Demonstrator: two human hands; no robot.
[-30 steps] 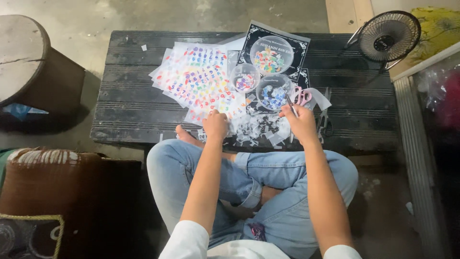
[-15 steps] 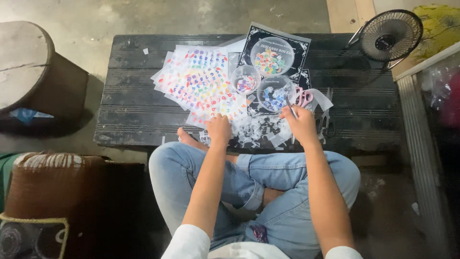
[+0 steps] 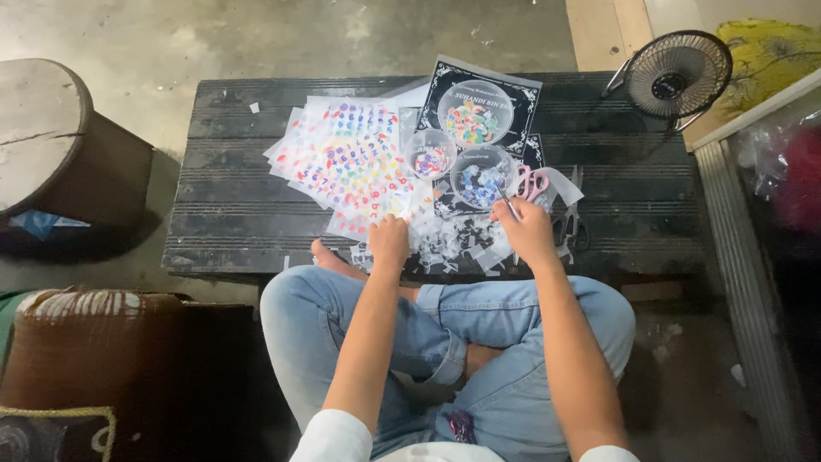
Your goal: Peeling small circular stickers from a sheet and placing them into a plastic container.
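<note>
A person sits cross-legged in blue jeans at a low black slatted table (image 3: 231, 214). The left hand (image 3: 389, 242) rests with fingers curled on a heap of clear plastic scraps (image 3: 449, 241) at the table's near edge; whether it pinches anything cannot be told. The right hand (image 3: 526, 229) closes around a thin metal tool (image 3: 505, 202), its tip aimed toward 11 o'clock at a round clear dish of blue bits (image 3: 481, 177). At 10 o'clock from the hands, sheets of colourful stickers (image 3: 342, 162) fan out. A smaller dish (image 3: 430, 155) and a larger one (image 3: 475, 114) sit on black cards toward 12 o'clock. Pink-handled scissors (image 3: 532, 181) lie just beside the right hand. A small black fan (image 3: 676, 75) stands at 2 o'clock.
</note>
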